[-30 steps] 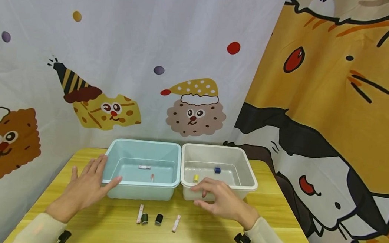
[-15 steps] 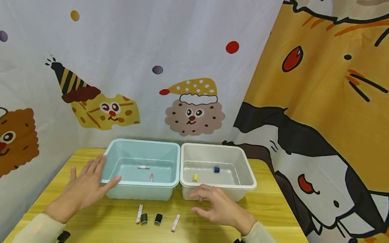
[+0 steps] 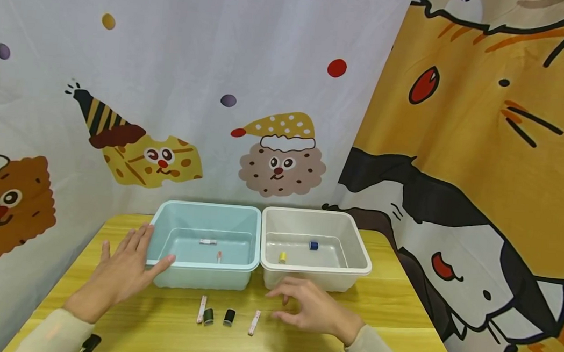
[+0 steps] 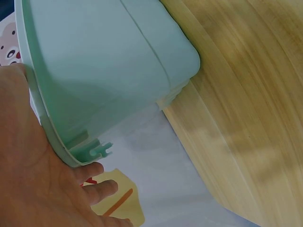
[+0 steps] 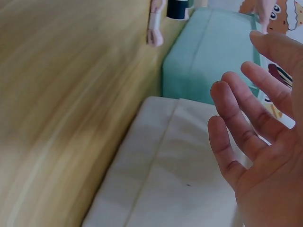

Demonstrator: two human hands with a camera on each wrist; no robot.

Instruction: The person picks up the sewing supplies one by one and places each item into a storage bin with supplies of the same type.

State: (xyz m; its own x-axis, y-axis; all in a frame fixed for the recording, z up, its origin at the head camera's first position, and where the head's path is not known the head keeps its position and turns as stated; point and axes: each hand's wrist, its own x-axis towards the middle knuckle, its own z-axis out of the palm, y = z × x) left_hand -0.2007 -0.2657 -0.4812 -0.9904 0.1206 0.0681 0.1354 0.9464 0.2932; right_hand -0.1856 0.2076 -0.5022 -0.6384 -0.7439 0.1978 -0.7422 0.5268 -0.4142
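Observation:
My left hand [image 3: 123, 266] rests with spread, straight fingers on the front left corner of the light blue bin [image 3: 203, 279]; the left wrist view shows its rim [image 4: 45, 116] against the palm. In front of the white bin [image 3: 345, 282], my right hand [image 3: 310, 309] hovers, fingers loosely bent, holding nothing. Nearest it on the table lies a narrow pinkish-white strip [image 3: 254, 323], which looks folded in the right wrist view. Further left are a black thread spool [image 3: 229, 317], a dark green thread spool [image 3: 209, 316] and another pinkish-white strip [image 3: 202, 309].
Inside the blue bin lie a whitish strip [image 3: 208, 241] and a reddish strip [image 3: 219, 256]. A yellow thread spool [image 3: 283, 257] and a blue thread spool [image 3: 314, 246] are in the white bin. The bins stand side by side, close to a printed curtain [image 3: 290, 47] behind the wooden table [image 3: 165, 341].
My right hand has come down and slightly left, from the white bin's front rim toward the strip on the table. The left hand stays on the blue bin.

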